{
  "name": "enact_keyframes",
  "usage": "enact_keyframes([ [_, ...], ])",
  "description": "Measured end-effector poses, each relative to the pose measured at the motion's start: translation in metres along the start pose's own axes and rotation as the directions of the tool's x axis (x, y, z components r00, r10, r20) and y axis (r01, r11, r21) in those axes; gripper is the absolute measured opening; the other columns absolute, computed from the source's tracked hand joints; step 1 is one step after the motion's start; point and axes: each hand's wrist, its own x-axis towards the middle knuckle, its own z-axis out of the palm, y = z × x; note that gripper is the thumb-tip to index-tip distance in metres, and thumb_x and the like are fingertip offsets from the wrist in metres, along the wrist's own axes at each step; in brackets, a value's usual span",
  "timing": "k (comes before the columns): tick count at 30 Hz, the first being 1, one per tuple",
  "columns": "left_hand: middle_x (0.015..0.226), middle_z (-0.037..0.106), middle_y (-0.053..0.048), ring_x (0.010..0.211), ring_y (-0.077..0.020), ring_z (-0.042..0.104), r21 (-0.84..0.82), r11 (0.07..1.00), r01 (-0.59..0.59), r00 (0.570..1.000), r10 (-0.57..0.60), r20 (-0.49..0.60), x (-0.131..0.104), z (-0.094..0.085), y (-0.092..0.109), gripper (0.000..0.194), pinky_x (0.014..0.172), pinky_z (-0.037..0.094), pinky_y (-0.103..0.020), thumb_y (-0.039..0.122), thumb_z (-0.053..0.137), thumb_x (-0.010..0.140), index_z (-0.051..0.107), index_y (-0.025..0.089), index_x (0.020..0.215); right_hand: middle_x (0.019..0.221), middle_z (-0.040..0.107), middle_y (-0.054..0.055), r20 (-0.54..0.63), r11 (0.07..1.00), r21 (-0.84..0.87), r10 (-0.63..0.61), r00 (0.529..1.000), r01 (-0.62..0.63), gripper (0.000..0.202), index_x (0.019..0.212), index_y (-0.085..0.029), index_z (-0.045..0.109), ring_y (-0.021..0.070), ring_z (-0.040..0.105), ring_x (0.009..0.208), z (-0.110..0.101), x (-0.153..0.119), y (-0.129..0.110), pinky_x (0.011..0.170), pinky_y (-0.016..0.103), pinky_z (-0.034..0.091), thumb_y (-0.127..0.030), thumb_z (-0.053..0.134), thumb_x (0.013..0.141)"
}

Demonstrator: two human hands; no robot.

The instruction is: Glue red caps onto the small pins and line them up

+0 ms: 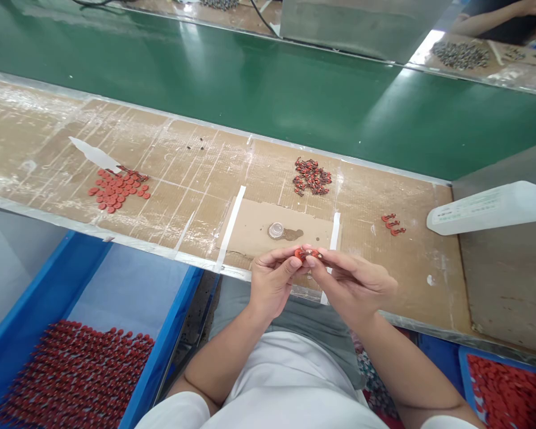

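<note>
My left hand (pixel 274 280) pinches a small red disc (pixel 298 254) between thumb and fingers. My right hand (pixel 355 283) grips a small dark-and-red piece (pixel 312 254) against that disc; fingertips hide much of both. Just beyond my hands is a cardboard pad (pixel 250 229), bearing a small clear round dish (pixel 276 230) with a brown wet patch (pixel 293 234) beside it. Farther back lies a heap of small dark-and-red pieces (pixel 311 177). To the right are 3 red discs with dark pieces on them (pixel 393 224).
A pile of red discs (pixel 118 190) lies left, touching a white strip (pixel 93 154). A white bottle (pixel 491 208) leans at the right. A blue bin (pixel 116 292) at lower left holds rows of red parts; another bin (pixel 509 387) of red pieces is lower right. A co-worker's arm (pixel 491 21) shows beyond.
</note>
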Motion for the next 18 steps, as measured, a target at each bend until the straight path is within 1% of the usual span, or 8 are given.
enact_keyframes([
  [5,0.086,0.077,-0.004,0.077,-0.0170,0.073,0.004,1.000,0.004,1.000,-0.004,-0.020,0.0004,0.0004,-0.0014,0.019,0.074,0.061,-0.027,0.029,0.086,0.064,0.078,0.024,0.081,0.093,0.077,-0.001,-0.009,1.000,0.008,0.011,1.000,-0.011,0.041,0.104,-0.034,0.074,0.0191,0.074,0.074,-0.0001,-0.0019,0.0012,0.065,0.031,0.064,-0.011,0.080,0.069],
  [10,0.086,0.077,-0.004,0.079,-0.0165,0.073,-0.018,1.000,-0.008,1.000,0.008,-0.002,-0.0003,0.0016,-0.0013,0.016,0.073,0.061,-0.025,0.026,0.085,0.066,0.078,0.025,0.080,0.095,0.077,-0.002,0.003,1.000,0.011,-0.011,1.000,0.011,0.046,0.107,-0.035,0.073,0.0174,0.074,0.076,-0.0013,-0.0027,0.0038,0.066,0.029,0.063,-0.009,0.080,0.069],
  [14,0.086,0.077,-0.004,0.079,-0.0176,0.073,0.004,1.000,-0.008,1.000,0.008,-0.027,-0.0007,0.0032,-0.0003,0.018,0.073,0.061,-0.027,0.027,0.086,0.063,0.078,0.024,0.078,0.093,0.077,-0.001,0.011,1.000,0.007,0.006,1.000,-0.006,0.043,0.105,-0.034,0.073,0.0183,0.074,0.075,-0.0015,-0.0019,0.0033,0.066,0.030,0.063,-0.010,0.079,0.070],
  [18,0.083,0.077,-0.003,0.076,-0.0167,0.073,0.001,1.000,-0.025,0.999,0.025,-0.024,-0.0005,0.0039,0.0006,0.017,0.071,0.061,-0.025,0.026,0.087,0.062,0.078,0.025,0.077,0.092,0.077,-0.001,0.017,1.000,0.026,-0.001,1.000,0.001,0.042,0.104,-0.033,0.074,0.0174,0.074,0.075,-0.0015,-0.0009,0.0023,0.065,0.029,0.063,-0.010,0.079,0.070],
])
